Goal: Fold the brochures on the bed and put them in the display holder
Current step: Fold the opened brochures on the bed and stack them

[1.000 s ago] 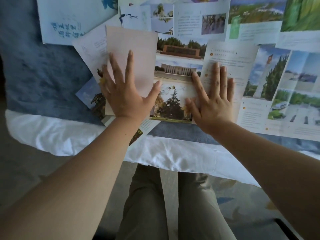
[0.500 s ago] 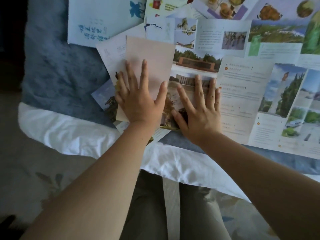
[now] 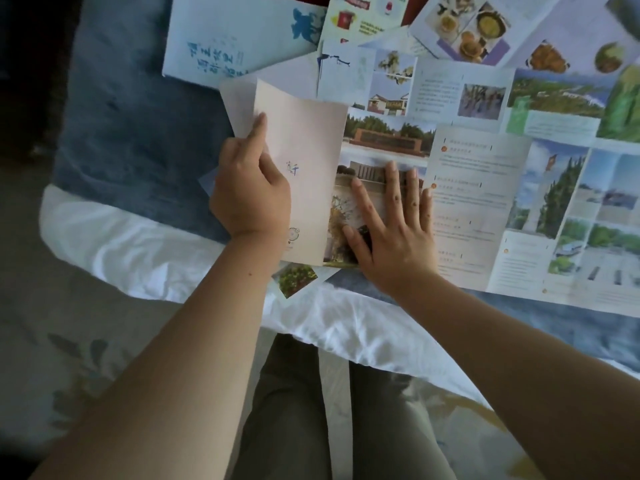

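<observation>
A long photo brochure [image 3: 485,202] lies unfolded across the blue blanket, near the bed's front edge. Its pale pink left panel [image 3: 308,161] is folded over and lifted off the bed. My left hand [image 3: 249,188] grips that panel's left edge, thumb on top. My right hand [image 3: 391,223] rests flat with fingers spread on the panel beside the fold, pressing it down. Other unfolded brochures [image 3: 415,81] overlap behind it. No display holder shows in the view.
A white sheet with blue writing [image 3: 221,39] lies at the back left. Food-photo leaflets [image 3: 485,29] lie at the back right. The blue blanket [image 3: 131,133] is bare on the left. The white bedsheet edge [image 3: 138,244] runs in front, my legs below it.
My left hand went from lying flat on the pink panel to gripping its left edge and lifting it. My right hand slid left to sit beside the fold.
</observation>
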